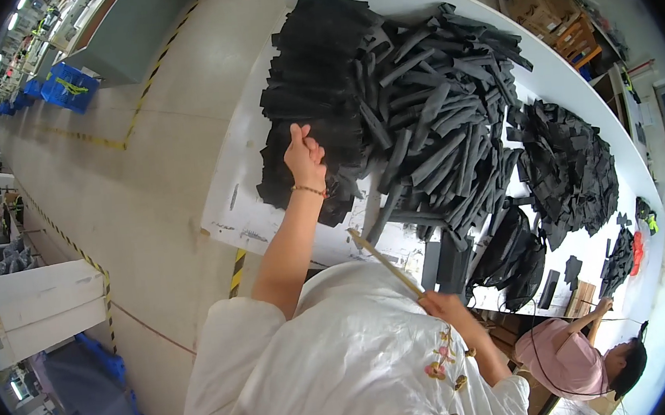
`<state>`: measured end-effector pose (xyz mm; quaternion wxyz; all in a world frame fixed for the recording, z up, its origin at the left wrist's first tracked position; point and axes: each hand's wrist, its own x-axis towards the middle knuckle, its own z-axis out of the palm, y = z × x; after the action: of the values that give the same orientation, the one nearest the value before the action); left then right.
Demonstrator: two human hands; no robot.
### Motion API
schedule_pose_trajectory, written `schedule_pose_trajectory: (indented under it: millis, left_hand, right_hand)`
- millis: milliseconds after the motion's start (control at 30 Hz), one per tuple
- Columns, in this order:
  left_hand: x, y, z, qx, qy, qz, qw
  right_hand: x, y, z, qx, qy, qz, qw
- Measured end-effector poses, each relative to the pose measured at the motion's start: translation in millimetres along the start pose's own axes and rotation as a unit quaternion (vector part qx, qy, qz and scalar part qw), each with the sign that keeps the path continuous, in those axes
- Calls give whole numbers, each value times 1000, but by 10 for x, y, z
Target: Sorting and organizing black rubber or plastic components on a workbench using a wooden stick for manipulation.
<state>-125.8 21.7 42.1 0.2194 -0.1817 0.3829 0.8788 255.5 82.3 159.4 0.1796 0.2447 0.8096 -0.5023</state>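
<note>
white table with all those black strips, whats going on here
The person in white holds a thin stick in the right grip. The left grip is over the flat black stack; whether it touches is unclear. Loose black strips lie heaped beside that stack on the white table. Another person in pink is farther right.

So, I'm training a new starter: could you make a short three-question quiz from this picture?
1. Which hand grips the slim tan stick?
2. True or false: the co-worker at the table's side wears a pink top.
3. The left hand is over: a) a blue crate; b) the laid-out black strips; c) a cardboard box.

Key: 1. The right hand. 2. True. 3. b.
</note>
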Motion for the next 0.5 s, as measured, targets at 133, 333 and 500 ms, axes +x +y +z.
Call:
schedule_pose_trajectory:
  millis: [133, 333, 500]
  left_hand:
    - [-3, -149, -5, -50, 25, -43, 998]
    - [-435, -545, -13, -36, -4, -213, 976]
    - [-954, -307, 97, 451, -443, 19, 775]
  right_hand:
    - [490, -125, -11, 137, 245, -43, 959]
    - [1738, -254, 88, 196, 328, -194, 904]
    - [1743, -194, -191, 198, 288, -195, 916]
